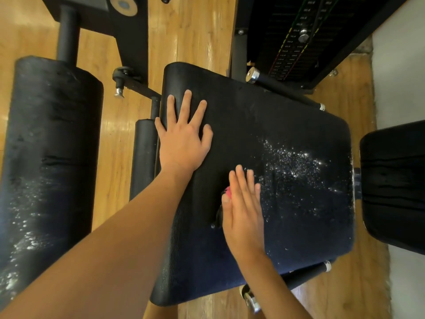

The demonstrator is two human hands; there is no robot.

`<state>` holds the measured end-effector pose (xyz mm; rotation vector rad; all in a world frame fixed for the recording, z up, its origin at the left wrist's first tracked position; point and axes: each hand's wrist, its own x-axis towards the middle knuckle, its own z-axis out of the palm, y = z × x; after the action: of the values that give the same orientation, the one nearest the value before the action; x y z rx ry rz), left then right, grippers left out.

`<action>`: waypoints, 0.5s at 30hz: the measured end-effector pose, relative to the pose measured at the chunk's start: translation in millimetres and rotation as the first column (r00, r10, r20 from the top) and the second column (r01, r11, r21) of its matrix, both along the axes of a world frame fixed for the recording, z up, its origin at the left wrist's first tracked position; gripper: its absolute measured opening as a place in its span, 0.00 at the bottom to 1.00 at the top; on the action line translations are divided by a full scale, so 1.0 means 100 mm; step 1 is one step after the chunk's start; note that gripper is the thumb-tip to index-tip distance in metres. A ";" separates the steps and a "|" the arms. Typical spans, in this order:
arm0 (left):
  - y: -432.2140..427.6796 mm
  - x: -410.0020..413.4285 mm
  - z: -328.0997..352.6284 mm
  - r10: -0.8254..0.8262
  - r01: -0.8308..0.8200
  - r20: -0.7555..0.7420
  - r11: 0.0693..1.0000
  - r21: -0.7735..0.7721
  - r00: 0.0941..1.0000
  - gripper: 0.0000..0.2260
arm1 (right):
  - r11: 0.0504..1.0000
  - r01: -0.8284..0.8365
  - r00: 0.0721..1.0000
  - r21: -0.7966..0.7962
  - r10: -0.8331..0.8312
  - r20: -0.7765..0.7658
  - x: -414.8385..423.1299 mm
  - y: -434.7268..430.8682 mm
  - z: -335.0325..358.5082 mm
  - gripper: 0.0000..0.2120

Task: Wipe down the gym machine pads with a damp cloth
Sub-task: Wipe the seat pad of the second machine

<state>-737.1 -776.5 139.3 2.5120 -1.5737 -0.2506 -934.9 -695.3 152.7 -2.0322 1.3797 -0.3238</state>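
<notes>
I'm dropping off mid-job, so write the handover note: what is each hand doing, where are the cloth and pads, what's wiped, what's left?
Left hand: flat on the seat pad, near its far left corner.
Right hand: fingers straight, pressing a dark and pink wad, likely the cloth, onto the seat pad's near middle.
Done: the seat pad's left part shows no specks.
Left: white specks just right of the right hand, specks on the near end of the roller pad at left, and probably the back pad at right.
</notes>
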 end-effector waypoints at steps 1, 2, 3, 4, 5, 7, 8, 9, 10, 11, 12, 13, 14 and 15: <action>0.00 0.00 0.00 -0.001 0.001 -0.003 1.000 0.000 1.000 0.25 | 1.000 0.002 1.000 -0.002 -0.002 0.002 0.03 -0.13 0.00 0.24; 0.01 0.00 0.00 -0.002 0.002 -0.005 1.000 -0.002 1.000 0.25 | 1.000 0.006 1.000 -0.003 -0.006 0.002 0.06 -0.25 0.00 0.24; 0.01 0.01 0.00 -0.002 0.002 -0.005 1.000 -0.004 1.000 0.25 | 1.000 0.010 1.000 -0.004 -0.010 0.001 0.09 -0.38 0.00 0.24; 0.01 0.01 0.00 -0.001 0.001 -0.004 1.000 -0.006 1.000 0.25 | 1.000 0.013 1.000 -0.009 -0.013 -0.002 0.12 -0.50 -0.01 0.24; 0.01 0.01 0.00 0.000 0.000 -0.004 1.000 -0.008 1.000 0.25 | 1.000 0.012 1.000 -0.016 -0.012 -0.002 0.16 -0.62 -0.01 0.24; 0.01 0.01 -0.01 0.001 -0.001 -0.002 1.000 -0.011 1.000 0.25 | 1.000 0.004 1.000 -0.025 -0.004 0.001 0.25 -0.86 -0.01 0.25; 0.01 0.00 -0.01 0.000 0.000 0.002 1.000 -0.012 1.000 0.25 | 1.000 0.000 1.000 -0.028 0.000 0.003 0.30 -0.98 -0.02 0.25; 0.01 0.00 -0.02 0.000 0.000 0.008 1.000 -0.013 1.000 0.25 | 1.000 -0.002 1.000 -0.030 0.002 0.004 0.35 -1.11 -0.02 0.25; 0.01 0.00 -0.03 0.000 0.000 0.013 1.000 -0.016 1.000 0.25 | 0.999 -0.002 1.000 -0.034 0.002 0.003 0.40 -1.24 -0.03 0.25; 0.01 0.00 -0.04 0.001 -0.001 0.017 1.000 -0.018 1.000 0.25 | 0.999 -0.002 1.000 -0.040 0.002 0.001 0.46 -1.36 -0.02 0.25; 0.00 0.00 -0.04 0.004 -0.003 0.021 1.000 -0.020 1.000 0.25 | 0.999 -0.002 1.000 -0.049 0.002 -0.006 0.51 -1.49 -0.02 0.25; 0.00 0.00 -0.05 0.005 -0.005 0.024 1.000 -0.020 1.000 0.25 | 0.998 -0.004 1.000 -0.062 0.003 -0.012 0.57 -1.61 -0.02 0.25; -0.01 0.00 -0.05 0.007 -0.007 0.027 1.000 -0.018 1.000 0.25 | 0.997 -0.005 1.000 -0.073 0.004 -0.017 0.62 -1.72 -0.01 0.24; -0.01 0.00 -0.05 0.008 -0.007 0.027 1.000 -0.016 1.000 0.25 | 0.997 -0.008 1.000 -0.083 0.007 -0.018 0.67 -1.83 -0.01 0.24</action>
<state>-736.7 -777.2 134.6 2.5194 -1.5693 -0.2029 -867.8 -877.9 151.9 -2.1119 1.3898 -0.3658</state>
